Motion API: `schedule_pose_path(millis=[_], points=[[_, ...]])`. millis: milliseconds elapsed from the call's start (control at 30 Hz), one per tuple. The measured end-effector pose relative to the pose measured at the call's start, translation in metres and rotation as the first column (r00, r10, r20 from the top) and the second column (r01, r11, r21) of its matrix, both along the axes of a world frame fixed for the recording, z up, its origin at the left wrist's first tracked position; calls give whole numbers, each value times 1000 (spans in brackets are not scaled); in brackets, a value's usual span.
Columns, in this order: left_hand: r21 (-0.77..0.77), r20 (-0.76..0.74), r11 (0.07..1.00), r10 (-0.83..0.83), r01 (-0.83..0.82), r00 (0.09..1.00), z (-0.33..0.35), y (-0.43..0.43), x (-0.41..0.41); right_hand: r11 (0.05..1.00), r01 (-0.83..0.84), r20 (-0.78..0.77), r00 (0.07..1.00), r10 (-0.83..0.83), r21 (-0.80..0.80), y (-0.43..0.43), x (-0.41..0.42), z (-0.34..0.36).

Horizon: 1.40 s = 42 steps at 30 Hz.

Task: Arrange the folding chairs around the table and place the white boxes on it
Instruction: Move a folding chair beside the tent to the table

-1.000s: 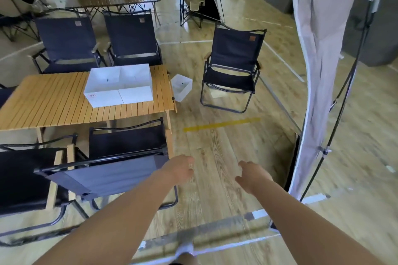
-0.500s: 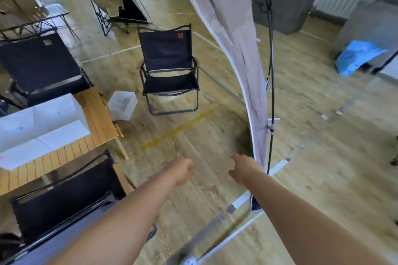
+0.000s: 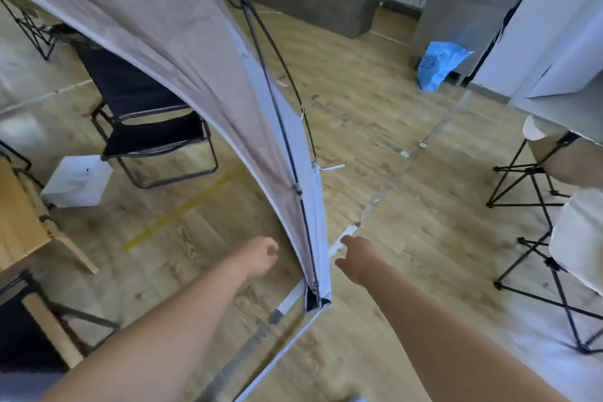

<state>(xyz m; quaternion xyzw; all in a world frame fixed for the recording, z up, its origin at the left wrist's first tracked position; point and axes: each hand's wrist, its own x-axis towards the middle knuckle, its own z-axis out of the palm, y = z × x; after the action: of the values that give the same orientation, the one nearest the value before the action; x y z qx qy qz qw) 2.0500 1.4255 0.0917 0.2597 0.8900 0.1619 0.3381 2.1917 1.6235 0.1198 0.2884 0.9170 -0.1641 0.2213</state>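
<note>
A dark folding chair (image 3: 153,127) stands on the wooden floor at the left, partly behind a tent flap. A white box (image 3: 76,181) lies on the floor beside it, near the corner of the slatted wooden table (image 3: 19,222) at the left edge. Another dark chair (image 3: 23,320) shows at the bottom left. My left hand (image 3: 259,254) hangs over the floor with loosely curled fingers and holds nothing. My right hand (image 3: 360,258) is stretched out past the tent's corner, fingers relaxed, empty.
A grey tent flap (image 3: 182,52) with black poles sweeps down the middle to a corner foot (image 3: 316,300) on the floor. Light stools with black legs (image 3: 538,206) stand at the right. A blue bag (image 3: 440,64) lies by a grey cabinet at the back.
The view has swung to the right: the table and its boxes have slid out at the left, the tent flap now crosses the middle, and the stools and blue bag have come into sight.
</note>
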Motion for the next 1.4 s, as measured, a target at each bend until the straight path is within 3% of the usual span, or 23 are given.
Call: schedule_pose_path(millis=[233, 467, 700, 1000, 1167, 1400], points=[[30, 49, 1000, -3, 1, 999, -4, 111, 37, 999, 37, 30, 999, -38, 13, 124, 34, 3], [0, 56, 999, 50, -50, 997, -7, 192, -4, 1000, -5, 40, 999, 5, 2, 206, 2, -7], [6, 32, 999, 50, -51, 998, -14, 302, -96, 992, -108, 57, 993, 104, 59, 318, -95, -2], [74, 16, 997, 20, -21, 1000, 24, 454, -217, 997, -41, 18, 999, 40, 59, 472, -227, 36], [18, 25, 1000, 19, -19, 1000, 23, 521, -273, 996, -83, 19, 996, 82, 34, 544, -286, 26], [-29, 24, 984, 177, -177, 984, 6, 617, -366, 970, -239, 56, 970, 236, 50, 677, -402, 9]])
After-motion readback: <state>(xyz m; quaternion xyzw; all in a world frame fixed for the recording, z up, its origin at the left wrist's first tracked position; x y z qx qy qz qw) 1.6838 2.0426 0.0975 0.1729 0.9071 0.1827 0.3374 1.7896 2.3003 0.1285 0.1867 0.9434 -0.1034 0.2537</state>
